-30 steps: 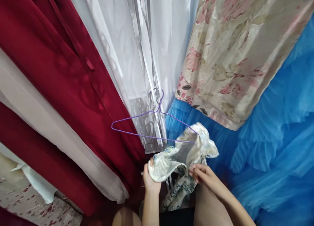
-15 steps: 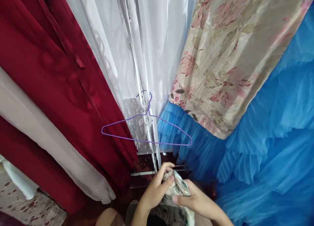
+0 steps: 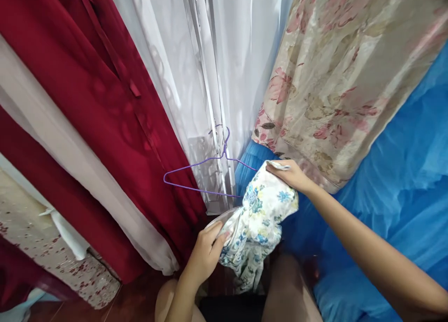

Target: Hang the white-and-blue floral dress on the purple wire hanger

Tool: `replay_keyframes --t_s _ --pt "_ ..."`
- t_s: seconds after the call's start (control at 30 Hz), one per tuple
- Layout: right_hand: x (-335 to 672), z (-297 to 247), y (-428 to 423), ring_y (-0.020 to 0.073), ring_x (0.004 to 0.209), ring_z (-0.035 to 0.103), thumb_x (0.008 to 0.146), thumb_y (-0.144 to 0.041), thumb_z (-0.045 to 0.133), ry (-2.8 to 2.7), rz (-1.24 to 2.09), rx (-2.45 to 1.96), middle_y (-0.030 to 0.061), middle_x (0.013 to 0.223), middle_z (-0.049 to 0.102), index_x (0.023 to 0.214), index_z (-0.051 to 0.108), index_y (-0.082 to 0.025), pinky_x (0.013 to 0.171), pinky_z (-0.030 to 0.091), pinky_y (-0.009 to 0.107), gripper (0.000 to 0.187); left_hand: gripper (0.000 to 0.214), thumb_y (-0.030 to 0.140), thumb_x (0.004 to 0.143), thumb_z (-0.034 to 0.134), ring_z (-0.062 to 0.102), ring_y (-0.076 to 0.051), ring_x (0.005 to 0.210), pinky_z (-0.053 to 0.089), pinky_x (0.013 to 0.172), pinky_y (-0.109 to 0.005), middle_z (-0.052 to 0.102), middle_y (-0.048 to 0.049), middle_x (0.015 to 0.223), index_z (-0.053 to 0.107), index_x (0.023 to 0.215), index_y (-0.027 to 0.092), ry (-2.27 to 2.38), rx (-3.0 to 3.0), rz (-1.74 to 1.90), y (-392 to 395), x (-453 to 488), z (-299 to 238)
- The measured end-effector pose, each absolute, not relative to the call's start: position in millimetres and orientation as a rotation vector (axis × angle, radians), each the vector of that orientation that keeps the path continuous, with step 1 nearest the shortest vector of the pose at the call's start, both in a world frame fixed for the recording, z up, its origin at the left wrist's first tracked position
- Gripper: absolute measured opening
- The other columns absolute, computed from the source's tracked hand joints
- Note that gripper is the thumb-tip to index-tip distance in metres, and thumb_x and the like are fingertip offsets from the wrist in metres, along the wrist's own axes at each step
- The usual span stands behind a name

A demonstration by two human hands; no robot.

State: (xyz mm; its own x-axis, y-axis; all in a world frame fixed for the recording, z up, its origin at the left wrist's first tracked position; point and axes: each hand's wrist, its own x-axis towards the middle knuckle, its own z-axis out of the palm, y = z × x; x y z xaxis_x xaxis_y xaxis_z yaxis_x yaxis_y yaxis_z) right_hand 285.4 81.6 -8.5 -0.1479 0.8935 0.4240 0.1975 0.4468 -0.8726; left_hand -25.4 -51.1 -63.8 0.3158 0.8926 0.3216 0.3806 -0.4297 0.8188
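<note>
A white garment printed with blue and yellow flowers hangs bunched between my two hands. My left hand grips its lower left edge, thumb on top of the cloth. My right hand is raised and closed on the upper edge, its fingertips partly covered by the fabric. Behind the garment hangs a purple wire hanger, whose right arm goes out of sight behind the cloth. From the frames I cannot tell whether the hanger is inside the garment.
The hanger hooks onto a white metal rack before white curtains. Long red cloth hangs on the left. A beige floral cloth and blue ruffled tulle hang on the right. My knees are below, over a dark red floor.
My right hand has lifted the garment up to the hanger's right side, spreading the bunched cloth open. My left hand has shifted left and down with its edge. The view has moved slightly left.
</note>
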Motion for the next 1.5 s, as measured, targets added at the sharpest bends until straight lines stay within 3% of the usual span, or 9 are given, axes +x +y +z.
replay_keyframes --t_s 0.17,0.3,0.47,0.67,0.8,1.07,1.23,1.33,1.5 --pt "253.6 -3.5 99.4 0.0167 0.065 0.064 0.065 -0.047 0.086 -1.405 1.408 -0.915 0.0015 0.071 0.070 0.080 0.072 -0.015 0.065 0.051 0.027 0.038 0.038 0.041 0.098 0.049 0.035 -0.010 0.057 0.028 0.053 -0.023 0.034 0.0043 0.062 0.045 0.069 0.018 1.286 1.925 1.122 -42.5 -65.6 -52.7" --pt "266.0 6.7 97.7 0.0229 0.081 0.073 0.063 -0.035 0.090 -1.393 1.544 -0.947 0.0085 0.087 0.079 0.091 0.078 -0.015 0.074 0.058 0.029 0.036 0.038 0.040 0.093 0.058 0.045 -0.011 0.060 0.035 0.059 -0.023 0.048 0.0032 0.060 0.055 0.063 0.017 1.278 2.177 0.832 -11.9 -130.2 -53.4" --pt "267.5 19.1 89.8 0.0257 0.083 0.076 0.069 -0.030 0.087 -1.398 1.632 -1.031 0.0132 0.096 0.080 0.095 0.079 -0.012 0.072 0.060 0.028 0.032 0.025 0.036 0.094 0.054 0.062 -0.026 0.104 0.043 0.099 -0.039 0.072 -0.0091 0.108 0.073 0.094 0.020 1.452 2.499 0.930 45.0 -203.2 -20.3" --pt "252.9 14.5 76.9 0.0259 0.073 0.077 0.078 -0.028 0.079 -1.179 1.769 -1.096 0.0127 0.089 0.081 0.099 0.074 -0.015 0.068 0.063 0.034 0.026 0.028 0.029 0.095 0.045 0.063 -0.023 0.109 0.047 0.098 -0.036 0.064 -0.0103 0.130 0.067 0.109 0.018 1.595 2.356 1.414 95.7 -180.2 37.1" --pt "262.7 -2.9 65.7 0.0238 0.074 0.076 0.082 -0.031 0.076 -1.165 1.735 -1.100 0.0111 0.091 0.081 0.098 0.073 -0.015 0.071 0.062 0.031 0.023 0.023 0.032 0.089 0.057 0.064 -0.017 0.073 0.048 0.071 -0.027 0.072 -0.0058 0.096 0.066 0.105 0.018 1.598 2.182 1.292 109.9 -142.9 28.8" --pt "281.4 -5.7 28.6 0.0233 0.069 0.076 0.082 -0.046 0.076 -1.148 1.524 -1.182 0.0107 0.085 0.081 0.096 0.076 -0.014 0.064 0.061 0.029 0.035 0.043 0.043 0.099 0.041 0.049 -0.013 0.058 0.032 0.059 -0.025 0.052 0.0020 0.059 0.062 0.071 0.018 1.565 2.388 1.342 82.9 -108.2 29.0" --pt "297.2 28.7 28.6 0.0230 0.056 0.072 0.083 -0.042 0.074 -1.075 1.372 -1.305 0.0107 0.073 0.079 0.090 0.076 -0.014 0.052 0.057 0.028 0.030 0.036 0.049 0.096 0.050 0.056 -0.016 0.066 0.034 0.064 -0.027 0.064 0.0001 0.071 0.071 0.087 0.021 1.558 2.672 1.275 81.2 -83.5 83.7" --pt "304.0 14.2 11.7 0.0259 0.066 0.075 0.082 -0.041 0.075 -1.026 1.478 -1.312 0.0134 0.086 0.081 0.093 0.077 -0.015 0.062 0.060 0.032 0.028 0.035 0.055 0.089 0.060 0.059 -0.019 0.070 0.038 0.067 -0.029 0.068 -0.0013 0.078 0.071 0.099 0.024 1.476 2.810 1.148 88.7 -69.5 84.5" --pt "304.2 -40.2 -54.2 0.0312 0.096 0.074 0.073 -0.054 0.080 -1.322 1.814 -1.164 0.0122 0.105 0.078 0.108 0.076 -0.020 0.084 0.060 0.038 0.049 0.034 0.049 0.096 0.051 0.061 -0.022 0.083 0.045 0.079 -0.034 0.067 -0.0073 0.082 0.069 0.088 0.020 1.088 2.809 1.137 97.4 -66.1 22.9"
